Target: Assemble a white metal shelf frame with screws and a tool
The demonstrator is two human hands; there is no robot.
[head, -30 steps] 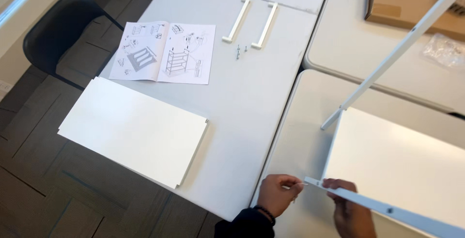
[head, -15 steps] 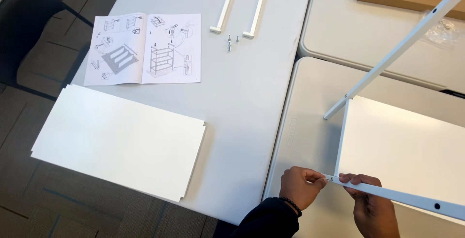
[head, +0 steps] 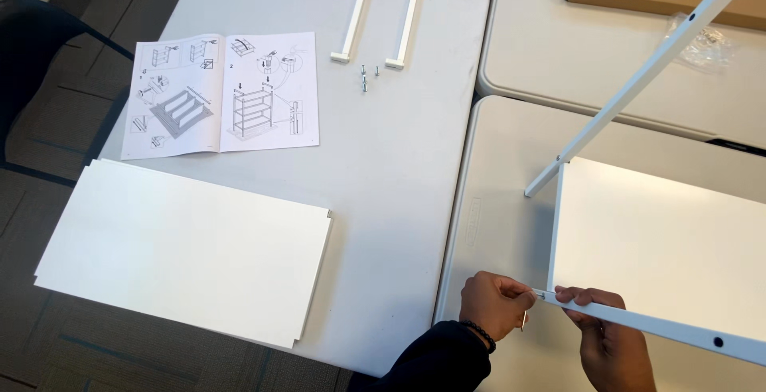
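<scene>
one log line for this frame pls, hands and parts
left hand at end of white rail | right hand grips rail | white shelf panel attached | instruction booklet open

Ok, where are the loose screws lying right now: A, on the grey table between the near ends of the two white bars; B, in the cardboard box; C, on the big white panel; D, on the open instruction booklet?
A: the small screws lie on the bare grey table, between and just below the near ends of the two white bars, right of the booklet.
</scene>
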